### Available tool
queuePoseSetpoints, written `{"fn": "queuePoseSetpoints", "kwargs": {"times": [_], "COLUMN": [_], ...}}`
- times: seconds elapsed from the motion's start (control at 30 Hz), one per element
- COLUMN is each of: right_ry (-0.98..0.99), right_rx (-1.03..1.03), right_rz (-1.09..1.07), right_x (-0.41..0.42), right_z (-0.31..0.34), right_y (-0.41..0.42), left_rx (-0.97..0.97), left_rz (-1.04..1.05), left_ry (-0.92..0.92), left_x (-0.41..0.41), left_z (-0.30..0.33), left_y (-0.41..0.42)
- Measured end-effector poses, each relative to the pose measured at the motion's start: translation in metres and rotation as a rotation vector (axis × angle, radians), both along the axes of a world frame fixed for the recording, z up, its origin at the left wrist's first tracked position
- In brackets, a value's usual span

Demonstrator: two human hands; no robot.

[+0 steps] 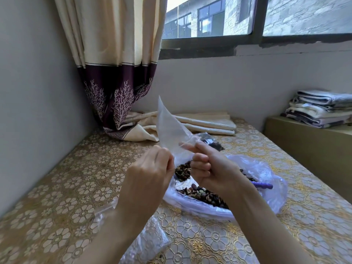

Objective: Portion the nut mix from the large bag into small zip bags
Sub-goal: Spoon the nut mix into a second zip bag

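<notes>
Basically, both hands pinched the mouth of one empty small zip bag [169,128], held up over the large bag [266,174]. Left hand [150,168] gripped one lip, right hand [207,166] the other. Best move, I'd judge: pull the lips apart evenly, don't tear the seal. Nut mix [202,195] looked dark and loose, lying in the large bag on the table [57,197].

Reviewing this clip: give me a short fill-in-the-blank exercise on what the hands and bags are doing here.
1. Both hands, left hand and right hand, pinch one small ____ zip bag.
2. The zip bag holds ____ nuts.
3. The nut mix lies in the large bag, whose mouth is ____.
4. A ____ scoop handle rests in the large bag.

Answers: clear; no; open; purple
</notes>
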State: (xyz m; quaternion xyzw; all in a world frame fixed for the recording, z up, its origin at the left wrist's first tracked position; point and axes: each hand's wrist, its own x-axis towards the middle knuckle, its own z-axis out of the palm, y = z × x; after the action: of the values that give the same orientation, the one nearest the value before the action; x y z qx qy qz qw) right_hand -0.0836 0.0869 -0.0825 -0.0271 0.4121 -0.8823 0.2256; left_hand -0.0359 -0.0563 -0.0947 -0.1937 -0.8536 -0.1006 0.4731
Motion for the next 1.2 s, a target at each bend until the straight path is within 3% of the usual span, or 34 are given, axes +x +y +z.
{"fn": "queuePoseSetpoints", "kwargs": {"times": [0.2, 0.33, 0.43, 0.57, 0.77, 0.9, 1.0, 1.1, 1.2], "right_ry": [0.146, 0.359, 0.425, 0.541, 0.947, 1.147, 1.355, 1.491, 1.423], "right_rx": [-0.064, 0.110, 0.173, 0.437, 0.886, 1.080, 1.154, 1.129, 1.009], "right_rz": [-0.282, -0.427, -0.383, -0.295, -0.406, -0.406, -0.247, -0.164, -0.110], "right_x": [-0.003, -0.001, 0.001, 0.002, 0.007, 0.003, 0.006, 0.011, 0.017], "right_z": [-0.001, -0.007, -0.008, -0.007, -0.004, -0.009, -0.009, -0.007, -0.003], "right_y": [-0.002, -0.004, -0.006, -0.007, 0.004, 0.004, -0.001, -0.007, -0.009], "left_rx": [-0.010, -0.032, -0.017, -0.059, -0.098, -0.191, -0.266, -0.279, -0.191], "left_rz": [-0.033, -0.019, -0.024, -0.051, 0.024, 0.073, 0.066, 0.046, -0.017], "left_ry": [0.007, -0.004, -0.016, -0.029, 0.068, -0.086, -0.284, -0.433, -0.495], "left_x": [0.001, 0.000, -0.002, -0.001, 0.000, -0.001, -0.005, -0.009, -0.011], "left_z": [-0.005, -0.010, -0.011, -0.005, 0.016, 0.026, 0.027, 0.021, 0.017], "left_y": [0.009, 0.013, 0.013, 0.007, -0.012, -0.022, -0.033, -0.043, -0.047]}}
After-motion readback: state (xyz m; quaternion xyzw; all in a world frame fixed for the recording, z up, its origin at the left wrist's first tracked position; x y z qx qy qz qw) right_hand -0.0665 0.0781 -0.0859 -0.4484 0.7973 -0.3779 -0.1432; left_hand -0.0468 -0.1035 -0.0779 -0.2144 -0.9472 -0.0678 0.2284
